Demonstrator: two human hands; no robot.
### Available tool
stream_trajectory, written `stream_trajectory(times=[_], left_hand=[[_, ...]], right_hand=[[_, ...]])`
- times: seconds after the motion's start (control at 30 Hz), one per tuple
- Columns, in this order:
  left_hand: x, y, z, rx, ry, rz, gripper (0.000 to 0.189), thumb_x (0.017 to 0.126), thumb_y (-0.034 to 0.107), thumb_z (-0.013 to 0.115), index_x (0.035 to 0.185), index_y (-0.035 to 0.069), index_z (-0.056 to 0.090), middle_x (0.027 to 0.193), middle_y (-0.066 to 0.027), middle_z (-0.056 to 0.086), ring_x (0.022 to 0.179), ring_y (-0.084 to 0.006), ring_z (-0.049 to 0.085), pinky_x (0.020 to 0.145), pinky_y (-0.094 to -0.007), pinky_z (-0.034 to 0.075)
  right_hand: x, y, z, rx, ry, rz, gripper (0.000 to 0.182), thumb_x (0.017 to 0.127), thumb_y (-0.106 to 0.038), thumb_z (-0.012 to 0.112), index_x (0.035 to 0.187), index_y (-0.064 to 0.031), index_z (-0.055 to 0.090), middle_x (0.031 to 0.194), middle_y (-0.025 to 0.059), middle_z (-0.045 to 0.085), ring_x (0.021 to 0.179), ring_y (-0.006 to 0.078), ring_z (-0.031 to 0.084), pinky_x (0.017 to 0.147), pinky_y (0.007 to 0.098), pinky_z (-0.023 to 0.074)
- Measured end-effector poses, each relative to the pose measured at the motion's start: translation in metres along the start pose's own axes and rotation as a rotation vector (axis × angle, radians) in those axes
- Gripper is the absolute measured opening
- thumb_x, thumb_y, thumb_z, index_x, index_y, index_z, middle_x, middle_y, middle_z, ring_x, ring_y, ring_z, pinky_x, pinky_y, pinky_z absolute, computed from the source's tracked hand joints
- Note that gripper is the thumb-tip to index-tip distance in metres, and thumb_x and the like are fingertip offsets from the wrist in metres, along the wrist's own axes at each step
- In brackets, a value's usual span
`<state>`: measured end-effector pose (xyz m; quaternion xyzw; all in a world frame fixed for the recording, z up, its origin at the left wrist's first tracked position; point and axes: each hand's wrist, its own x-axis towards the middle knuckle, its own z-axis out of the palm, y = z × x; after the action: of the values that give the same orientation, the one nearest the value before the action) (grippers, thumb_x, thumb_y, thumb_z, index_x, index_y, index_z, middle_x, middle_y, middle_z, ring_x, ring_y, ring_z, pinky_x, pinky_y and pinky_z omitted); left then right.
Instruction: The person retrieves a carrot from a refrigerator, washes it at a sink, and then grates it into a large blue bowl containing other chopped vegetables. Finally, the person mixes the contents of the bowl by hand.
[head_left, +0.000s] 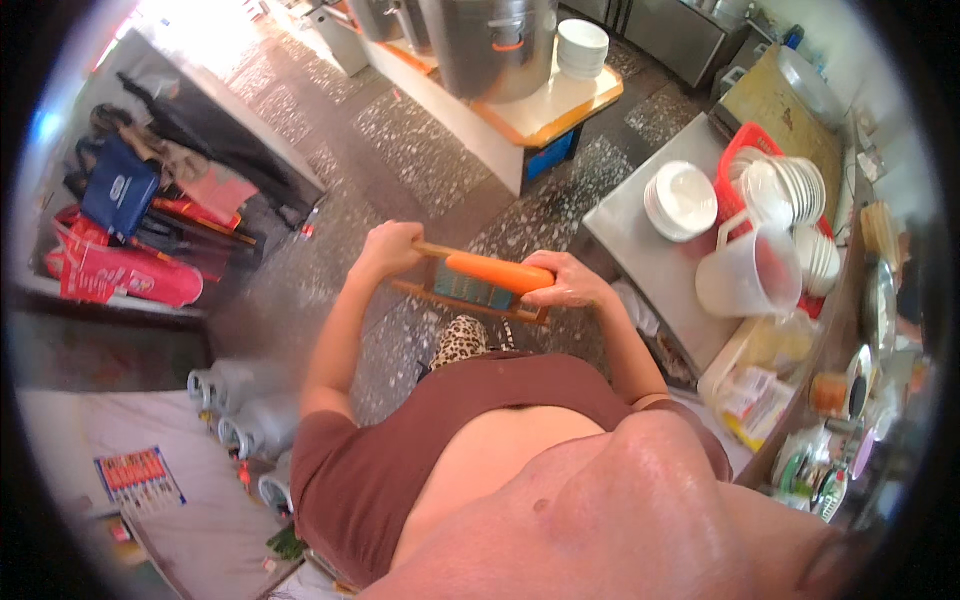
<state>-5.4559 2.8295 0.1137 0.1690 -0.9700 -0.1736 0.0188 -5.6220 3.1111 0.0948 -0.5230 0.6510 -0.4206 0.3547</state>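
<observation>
My left hand (393, 248) is closed around the left end of a wooden-framed grater (474, 289), holding it in front of my body over the floor. A bluish metal grating plate sits in the middle of its frame. In my right hand (574, 279) is the thick end of a peeled carrot (499, 273), which lies lengthwise over the grater and hides part of the plate. Whether the carrot touches the plate cannot be told. The right fingers are close to the right end of the frame.
To the right, a metal table (637, 247) bears stacked white bowls (681, 201), a red basket (739, 146) and a plastic jug (750, 266). Ahead, a large metal pot (487, 45) and stacked plates (583, 49) stand on a counter. Gas cylinders (259, 420) are at lower left.
</observation>
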Motion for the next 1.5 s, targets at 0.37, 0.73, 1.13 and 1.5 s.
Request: stream_trajectory(times=[0.37,0.73,1.13,1.5], left_hand=[[0.382,-0.09,-0.006,-0.488,0.123,0.097,0.038,0.075,0.011,0.061,0.111,0.007,0.05,0.086,-0.015,0.063,0.08,-0.029,0.062,0.071,-0.0343,0.048],[0.655,0.084,-0.007,-0.793,0.365,0.62,0.036,0.075,-0.001,0.06,0.11,0.004,0.055,0.116,-0.0134,0.052,0.118,-0.0317,0.045,0.096,-0.0391,0.038],[0.779,0.158,0.024,-0.447,0.975,0.335,0.031,0.065,-0.008,0.061,0.093,0.004,0.061,0.109,-0.0165,0.052,0.097,-0.0317,0.057,0.079,-0.0382,0.05],[0.917,0.222,0.093,-1.044,1.137,-0.282,0.089,0.074,0.0,0.067,0.141,0.01,0.008,0.143,-0.0115,0.009,0.134,-0.0292,0.02,0.097,-0.0406,0.043]], right_hand=[[0.22,0.078,-0.203,0.227,0.385,0.231,0.038,0.069,-0.028,0.072,0.096,-0.003,0.061,0.077,-0.0003,0.056,0.071,0.0094,0.051,0.065,0.0247,0.0423],[0.239,0.198,-0.467,0.693,0.968,0.125,0.044,0.069,-0.034,0.07,0.093,-0.0005,0.057,0.071,0.0019,0.052,0.053,0.0114,0.047,0.047,0.0234,0.0354],[0.348,0.335,-0.732,0.908,0.274,0.284,0.053,0.059,-0.037,0.071,0.096,-0.0027,0.056,0.078,0.0026,0.052,0.062,0.011,0.048,0.048,0.0242,0.0386],[0.436,0.397,-0.852,0.888,0.083,0.298,0.047,0.067,-0.039,0.069,0.092,-0.0019,0.054,0.067,0.0015,0.048,0.049,0.0106,0.045,0.044,0.0225,0.0362]])
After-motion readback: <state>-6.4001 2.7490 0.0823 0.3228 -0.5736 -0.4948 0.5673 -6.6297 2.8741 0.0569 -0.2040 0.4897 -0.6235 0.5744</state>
